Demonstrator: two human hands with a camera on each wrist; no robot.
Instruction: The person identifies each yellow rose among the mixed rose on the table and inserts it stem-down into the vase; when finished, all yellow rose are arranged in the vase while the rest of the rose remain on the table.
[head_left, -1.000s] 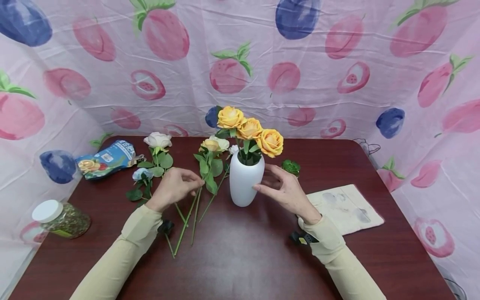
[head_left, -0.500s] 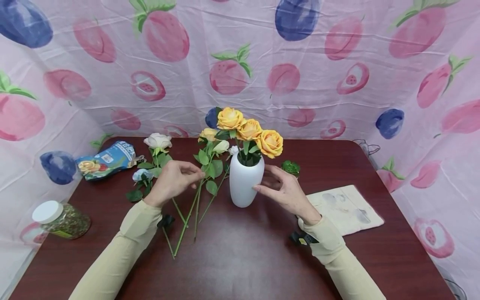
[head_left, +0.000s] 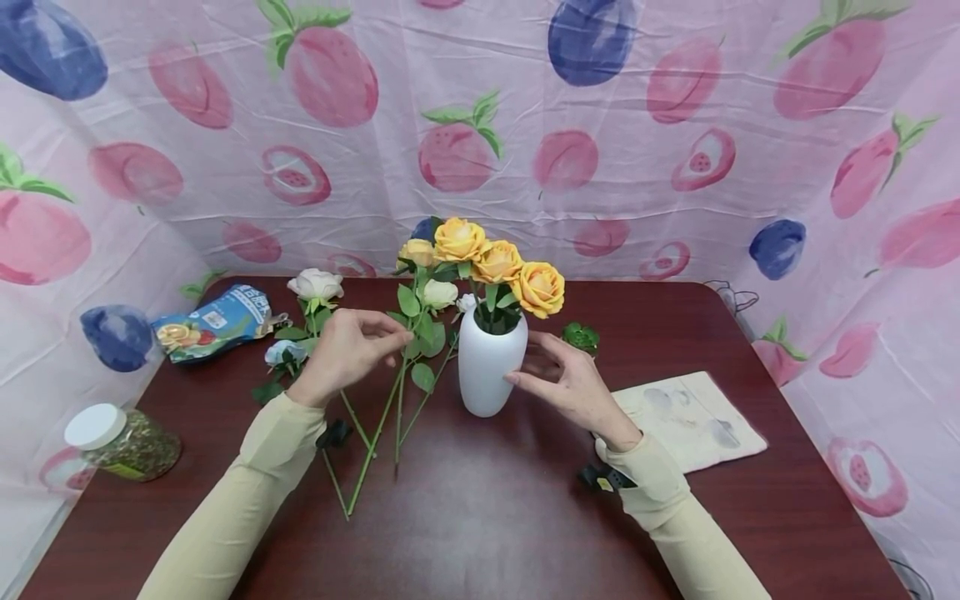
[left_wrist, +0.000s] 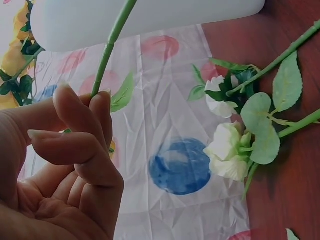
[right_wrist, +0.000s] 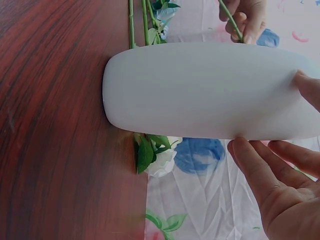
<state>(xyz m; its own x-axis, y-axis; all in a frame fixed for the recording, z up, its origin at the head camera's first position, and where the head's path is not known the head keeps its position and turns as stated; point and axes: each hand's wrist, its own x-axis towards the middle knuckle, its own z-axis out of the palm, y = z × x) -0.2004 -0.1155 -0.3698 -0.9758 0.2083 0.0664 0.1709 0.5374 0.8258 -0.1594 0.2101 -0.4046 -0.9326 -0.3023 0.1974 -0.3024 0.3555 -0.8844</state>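
My left hand pinches the green stem of a yellow rose between thumb and fingertips. This rose is raised upright left of the white vase, its stem end hanging down. With thumb in front and fingers behind, my right hand holds the vase by its right side. Three larger yellow roses stand in the vase, their lower stems hidden inside it. In the left wrist view, a white rose lies past the fingers.
Left lie a pale white rose, a blue rose and crossing stems. A blue pouch and a white-lidded jar are farther left. Right of the vase are a small green plant and a printed cloth.
My left hand has lifted the yellow rose, its bloom and stem end rising off the other flowers. The right hand and the vase have stayed in place.
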